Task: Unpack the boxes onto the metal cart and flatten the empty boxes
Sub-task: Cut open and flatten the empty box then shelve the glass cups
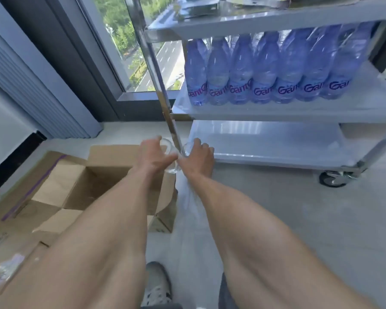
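Cardboard box looks empty, not yet flattened.
My left hand grips a clear bottle; my right hand holds plastic wrap. Beyond, the metal cart carries bottles mid-shelf.

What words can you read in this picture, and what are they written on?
"Gan", with the rest of the word cut off or blurred: purple lettering repeated on the labels of the water bottles on the cart's middle shelf.
Small dark print on the cardboard box beside the foot: too blurred to read.
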The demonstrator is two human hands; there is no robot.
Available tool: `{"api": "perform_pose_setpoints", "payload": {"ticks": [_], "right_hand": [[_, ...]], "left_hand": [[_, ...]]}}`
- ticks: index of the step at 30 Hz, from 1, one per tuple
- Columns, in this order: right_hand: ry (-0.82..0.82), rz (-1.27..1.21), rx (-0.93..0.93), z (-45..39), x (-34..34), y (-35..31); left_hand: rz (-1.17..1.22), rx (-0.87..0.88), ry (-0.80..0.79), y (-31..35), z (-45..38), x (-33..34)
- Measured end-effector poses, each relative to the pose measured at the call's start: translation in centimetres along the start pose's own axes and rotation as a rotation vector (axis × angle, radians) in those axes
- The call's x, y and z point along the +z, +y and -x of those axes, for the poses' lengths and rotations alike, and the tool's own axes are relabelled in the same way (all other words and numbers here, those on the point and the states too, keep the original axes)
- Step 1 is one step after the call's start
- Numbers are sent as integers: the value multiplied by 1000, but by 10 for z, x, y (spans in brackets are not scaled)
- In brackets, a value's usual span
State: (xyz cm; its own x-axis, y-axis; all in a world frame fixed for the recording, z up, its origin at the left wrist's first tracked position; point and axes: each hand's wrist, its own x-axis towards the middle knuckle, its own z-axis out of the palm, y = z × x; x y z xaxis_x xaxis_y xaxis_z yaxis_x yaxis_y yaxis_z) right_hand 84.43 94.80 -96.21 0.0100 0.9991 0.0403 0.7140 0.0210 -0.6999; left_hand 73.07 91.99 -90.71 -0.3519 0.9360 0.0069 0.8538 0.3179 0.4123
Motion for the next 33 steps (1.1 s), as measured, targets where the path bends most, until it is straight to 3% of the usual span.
{"api": "perform_pose_setpoints", "payload": {"ticks": [11,20,33], "right_hand": [[80,52,173,-61,-9,94],[163,-2,119,-119,9,122],[335,-127,74,-194,61,132]], "left_hand": [[-74,160,-95,41,-42,85],[-37,152,51,44,-96,142],[53,226,117,39,-181,184]]}}
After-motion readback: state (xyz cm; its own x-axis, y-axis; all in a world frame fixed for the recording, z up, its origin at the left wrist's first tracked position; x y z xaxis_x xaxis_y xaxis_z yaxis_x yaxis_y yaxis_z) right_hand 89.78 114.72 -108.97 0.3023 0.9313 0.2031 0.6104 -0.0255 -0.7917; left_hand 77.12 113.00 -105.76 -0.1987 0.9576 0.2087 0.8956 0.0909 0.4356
